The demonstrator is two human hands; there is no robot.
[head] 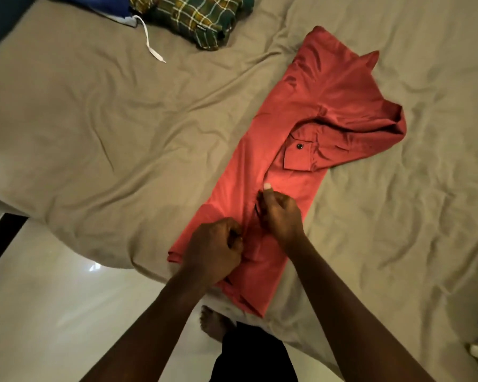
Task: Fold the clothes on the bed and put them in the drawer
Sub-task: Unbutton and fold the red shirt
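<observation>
My left hand (214,250) and right hand (280,213) both pinch the red shirt (323,106) on the bed (94,119), probably at its front opening.

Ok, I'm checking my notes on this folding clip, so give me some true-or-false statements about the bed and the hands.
Both the left hand and the right hand grip the red shirt. True.
The plaid garment lies under the red shirt. False: it lies apart from it, at the far side of the bed sheet.
A dark button shows on the red shirt. True.
The white drawstring lies across the red shirt. False: it lies on the bed sheet, beside the blue garment.
</observation>
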